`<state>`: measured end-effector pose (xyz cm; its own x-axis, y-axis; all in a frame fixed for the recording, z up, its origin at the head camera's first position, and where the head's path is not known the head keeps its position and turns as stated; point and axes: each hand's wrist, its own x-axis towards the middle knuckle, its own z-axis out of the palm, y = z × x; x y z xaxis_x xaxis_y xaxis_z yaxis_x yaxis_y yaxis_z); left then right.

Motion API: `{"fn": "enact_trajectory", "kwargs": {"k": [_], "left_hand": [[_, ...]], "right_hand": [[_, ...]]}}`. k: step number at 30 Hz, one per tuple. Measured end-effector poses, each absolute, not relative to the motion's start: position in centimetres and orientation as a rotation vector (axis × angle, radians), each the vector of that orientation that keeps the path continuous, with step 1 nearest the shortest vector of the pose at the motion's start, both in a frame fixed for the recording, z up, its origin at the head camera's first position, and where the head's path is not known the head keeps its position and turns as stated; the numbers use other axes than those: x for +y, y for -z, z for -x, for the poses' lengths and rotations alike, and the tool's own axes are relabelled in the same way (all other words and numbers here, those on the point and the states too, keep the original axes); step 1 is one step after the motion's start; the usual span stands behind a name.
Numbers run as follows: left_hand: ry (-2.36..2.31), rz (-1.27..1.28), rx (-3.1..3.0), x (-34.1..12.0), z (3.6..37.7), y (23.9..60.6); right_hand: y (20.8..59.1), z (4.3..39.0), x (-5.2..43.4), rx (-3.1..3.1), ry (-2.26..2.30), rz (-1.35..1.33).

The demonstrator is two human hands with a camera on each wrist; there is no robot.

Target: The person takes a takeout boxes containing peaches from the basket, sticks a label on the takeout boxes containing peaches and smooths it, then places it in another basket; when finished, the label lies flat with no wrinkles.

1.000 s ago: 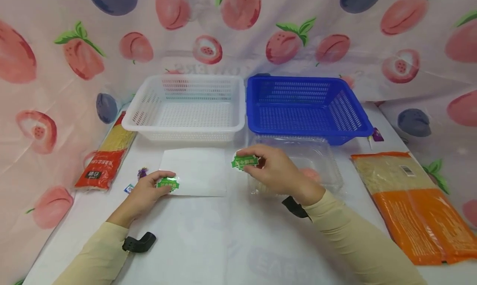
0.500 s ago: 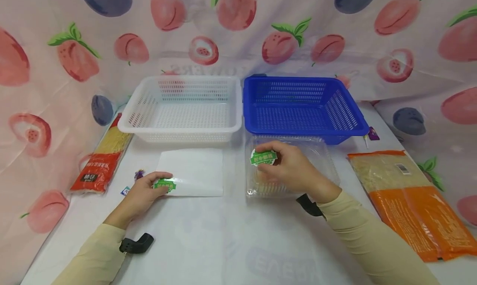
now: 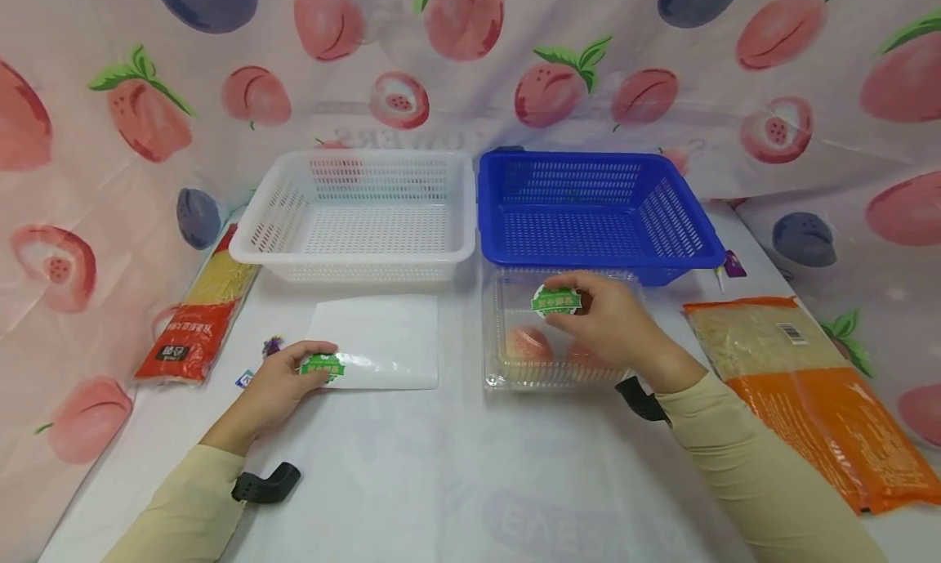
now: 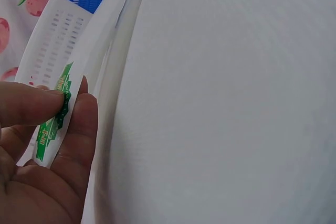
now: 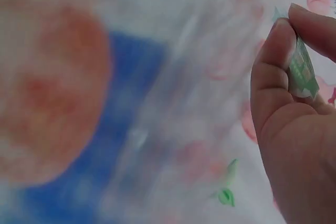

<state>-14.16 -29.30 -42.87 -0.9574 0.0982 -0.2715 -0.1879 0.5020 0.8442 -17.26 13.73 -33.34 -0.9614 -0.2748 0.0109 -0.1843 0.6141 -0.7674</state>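
White-covered desk (image 3: 397, 481), white plastic basket (image 3: 353, 258) just beside blue plastic basket (image 3: 603, 259), clear clamshell box (image 3: 507, 306), red-and-yellow packet (image 3: 191, 330), orange packet (image 3: 816, 420)

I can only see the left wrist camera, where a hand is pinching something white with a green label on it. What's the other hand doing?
Observer: In the head view, the right hand is pinching another green sticker in front of or over a clear plastic box; I can't tell whether they touch.

Operator: Ooh, my picture doesn't show any box! Is there anything inside it?

Observer: Yes, at least two round, reddish fruits show through its clear plastic; the hand may hide more.
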Motion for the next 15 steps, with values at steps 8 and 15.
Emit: {"fn": "enact_trajectory", "kwargs": {"k": [8, 15], "left_hand": [[-1.385, 0.087, 2.482, -29.4, 14.4, 42.8], [-1.41, 0.071, 2.47, -29.2, 14.3, 42.6]], "right_hand": [[33.9, 17.8, 14.8, 2.72, 1.269, 0.319], [34.3, 18.2, 15.2, 2.772, 1.215, 0.347]]}}
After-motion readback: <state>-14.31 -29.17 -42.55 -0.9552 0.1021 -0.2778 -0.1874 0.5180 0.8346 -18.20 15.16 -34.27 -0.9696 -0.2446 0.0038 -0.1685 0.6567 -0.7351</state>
